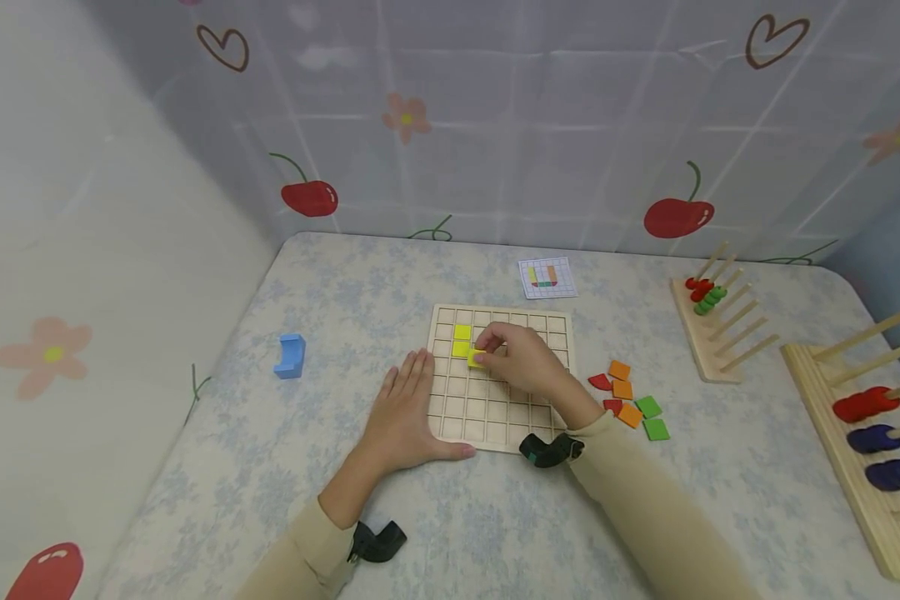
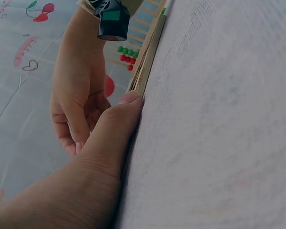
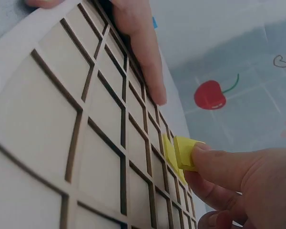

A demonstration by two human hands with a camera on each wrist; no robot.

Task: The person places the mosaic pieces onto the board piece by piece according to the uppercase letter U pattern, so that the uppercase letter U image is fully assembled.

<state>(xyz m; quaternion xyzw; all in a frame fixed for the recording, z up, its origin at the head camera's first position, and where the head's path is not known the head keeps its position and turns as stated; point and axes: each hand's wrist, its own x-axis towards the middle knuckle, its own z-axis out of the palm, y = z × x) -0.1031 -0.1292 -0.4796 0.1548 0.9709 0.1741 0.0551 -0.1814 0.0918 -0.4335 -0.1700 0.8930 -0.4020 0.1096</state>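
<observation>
A person sat at a desk (image 1: 270, 433) covered in a pale blue patterned cloth, working on a wooden grid board (image 1: 495, 425). The right hand (image 1: 521, 360) pinched a yellow square tile (image 1: 476, 359) between thumb and fingertips, holding it tilted over the board's upper left cells, just below two yellow tiles (image 1: 461, 340) already seated there. The left hand (image 1: 407, 412) lay flat and relaxed on the desk, fingers straight, its thumb against the board's left edge. Loose red, orange and green tiles (image 1: 630, 398) lay just right of the board. A small pattern card (image 1: 547, 277) lay beyond the board, a blue block (image 1: 290, 356) sat well to the left, and two wooden peg racks (image 1: 708, 350) with coloured beads stood at the right.
</observation>
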